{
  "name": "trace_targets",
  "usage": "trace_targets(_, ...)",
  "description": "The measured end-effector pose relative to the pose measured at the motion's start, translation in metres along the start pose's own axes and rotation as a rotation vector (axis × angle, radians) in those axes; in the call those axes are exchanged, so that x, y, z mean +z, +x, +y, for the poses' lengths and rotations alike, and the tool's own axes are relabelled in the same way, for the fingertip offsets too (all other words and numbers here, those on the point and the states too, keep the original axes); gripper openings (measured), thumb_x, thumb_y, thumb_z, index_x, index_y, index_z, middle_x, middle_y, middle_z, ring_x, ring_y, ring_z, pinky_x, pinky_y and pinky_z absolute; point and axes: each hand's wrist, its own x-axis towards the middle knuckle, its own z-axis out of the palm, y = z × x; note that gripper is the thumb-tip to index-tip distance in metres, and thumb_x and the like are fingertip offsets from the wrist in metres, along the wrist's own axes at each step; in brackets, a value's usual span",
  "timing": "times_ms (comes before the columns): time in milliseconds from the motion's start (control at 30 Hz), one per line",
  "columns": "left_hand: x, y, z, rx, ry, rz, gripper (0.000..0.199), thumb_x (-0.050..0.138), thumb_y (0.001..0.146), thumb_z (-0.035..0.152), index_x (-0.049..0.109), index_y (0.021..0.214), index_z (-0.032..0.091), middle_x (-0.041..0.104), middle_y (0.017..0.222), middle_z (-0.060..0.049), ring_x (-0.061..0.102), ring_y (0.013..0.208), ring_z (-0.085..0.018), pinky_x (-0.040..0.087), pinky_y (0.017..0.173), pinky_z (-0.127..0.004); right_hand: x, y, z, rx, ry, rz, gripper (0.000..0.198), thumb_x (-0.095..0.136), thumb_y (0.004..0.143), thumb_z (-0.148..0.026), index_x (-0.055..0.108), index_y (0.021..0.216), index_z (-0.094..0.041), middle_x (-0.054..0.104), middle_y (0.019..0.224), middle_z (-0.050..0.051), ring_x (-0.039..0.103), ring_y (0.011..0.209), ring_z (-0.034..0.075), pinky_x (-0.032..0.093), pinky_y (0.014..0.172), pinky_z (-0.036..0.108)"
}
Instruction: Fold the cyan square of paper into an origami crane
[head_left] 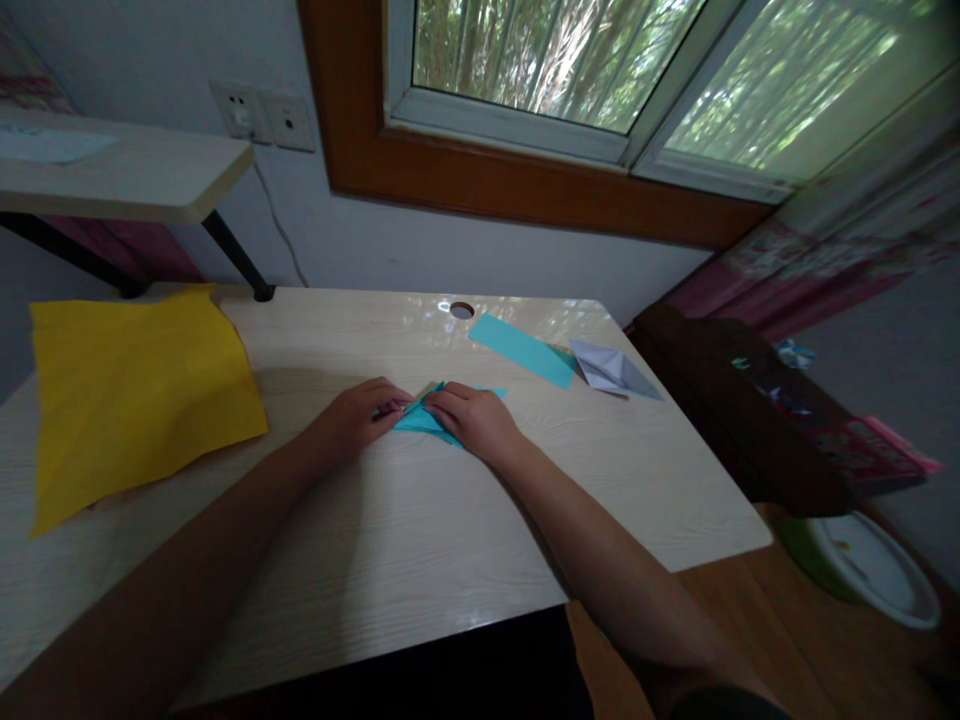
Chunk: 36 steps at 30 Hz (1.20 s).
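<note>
"Where do we have the folded blue paper (421, 422)?"

"On the tabletop (450, 530), around midway between its near and far edges and well in from the right edge. We have both hands on it."

"How are our fingers set?"

"With our left hand (367, 412) we pinch the paper's left end between thumb and curled fingers. On our right hand (480, 420) the fingers press together, tips down on the upper folds. We cannot tell whether that thumb grips from below."

"And what do we see toward the far-right corner?"

"A blue strip (521, 348) lies flat there, slanting from near the far edge, where we spot a round hole (461, 311). Just beside its lower end sits a white folded paper (609, 368), its pointed tip reaching toward the right edge. We cannot tell whether the two touch."

"What do we find on the left?"

"A yellow sheet (142, 400), spread wide, its top by the far edge and one lower corner pointing toward us. Near it, a raised shelf (180, 190) stands on black legs (238, 252) at the far edge."
</note>
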Motion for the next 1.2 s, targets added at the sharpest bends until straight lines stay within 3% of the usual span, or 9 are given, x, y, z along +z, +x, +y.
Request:
trace_targets(300, 0.001, 0.0, -0.004, 0.052, -0.004, -0.005, 0.022, 0.058, 0.091, 0.012, 0.068, 0.11, 0.02, 0.067, 0.101, -0.004, 0.064, 0.091, -0.017, 0.054, 0.083, -0.031, 0.004, 0.0, 0.008, 0.05, 0.244, 0.091, 0.021, 0.053, 0.105, -0.033, 0.071, 0.107, -0.023, 0.074, 0.097, 0.005, 0.068, 0.088, 0.017, 0.049, 0.08, 0.028)
trace_targets(433, 0.004, -0.002, -0.005, 0.108, 0.012, 0.033, 0.018, 0.058, 0.094, 0.014, 0.067, 0.109, 0.02, 0.062, 0.116, -0.007, 0.064, 0.1, -0.017, 0.056, 0.086, -0.031, 0.001, 0.0, 0.011, 0.071, 0.355, 0.134, 0.019, 0.055, 0.104, -0.032, 0.072, 0.104, -0.022, 0.074, 0.096, 0.005, 0.069, 0.089, 0.018, 0.051, 0.082, 0.029)
trace_targets(633, 0.008, -0.005, -0.006, 0.167, 0.038, 0.071, 0.022, 0.057, 0.095, 0.011, 0.065, 0.114, 0.02, 0.053, 0.132, -0.012, 0.065, 0.098, -0.015, 0.059, 0.081, -0.029, 0.0, 0.0, 0.014, 0.104, 0.461, 0.214, 0.015, 0.059, 0.101, -0.03, 0.073, 0.103, -0.024, 0.076, 0.099, 0.004, 0.07, 0.09, 0.018, 0.052, 0.084, 0.03)
trace_targets(833, 0.006, -0.004, -0.002, 0.324, 0.204, 0.014, 0.039, 0.05, 0.097, 0.006, 0.069, 0.123, 0.027, 0.052, 0.148, -0.009, 0.057, 0.128, -0.024, 0.051, 0.107, -0.045, -0.002, 0.0, 0.013, 0.135, 0.564, 0.288, 0.012, 0.062, 0.099, -0.028, 0.073, 0.1, -0.023, 0.075, 0.095, 0.003, 0.069, 0.086, 0.017, 0.052, 0.082, 0.03)
trace_targets(1000, 0.005, -0.005, 0.006, 0.375, 0.302, -0.045, 0.031, 0.056, 0.099, 0.018, 0.069, 0.127, 0.022, 0.051, 0.151, -0.012, 0.046, 0.14, -0.028, 0.042, 0.118, -0.046, -0.006, 0.001, 0.01, 0.104, 0.57, 0.308, 0.011, 0.063, 0.099, -0.03, 0.072, 0.096, -0.023, 0.071, 0.088, 0.002, 0.066, 0.083, 0.016, 0.051, 0.079, 0.03)
trace_targets(1067, 0.005, -0.004, 0.008, 0.333, 0.344, -0.075, 0.027, 0.057, 0.1, 0.024, 0.07, 0.123, 0.02, 0.049, 0.153, -0.014, 0.048, 0.137, -0.03, 0.043, 0.116, -0.047, -0.006, 0.002, 0.009, 0.076, 0.56, 0.302, 0.013, 0.061, 0.1, -0.031, 0.071, 0.097, -0.023, 0.07, 0.089, 0.003, 0.065, 0.084, 0.016, 0.051, 0.08, 0.03)
trace_targets(1200, 0.007, -0.003, 0.007, 0.259, 0.408, -0.114, 0.024, 0.055, 0.102, 0.03, 0.073, 0.114, 0.018, 0.063, 0.131, -0.013, 0.057, 0.117, -0.028, 0.048, 0.106, -0.047, -0.009, 0.001, 0.006, 0.021, 0.522, 0.218, 0.016, 0.058, 0.102, -0.035, 0.069, 0.103, -0.023, 0.069, 0.094, 0.004, 0.065, 0.088, 0.017, 0.05, 0.081, 0.031)
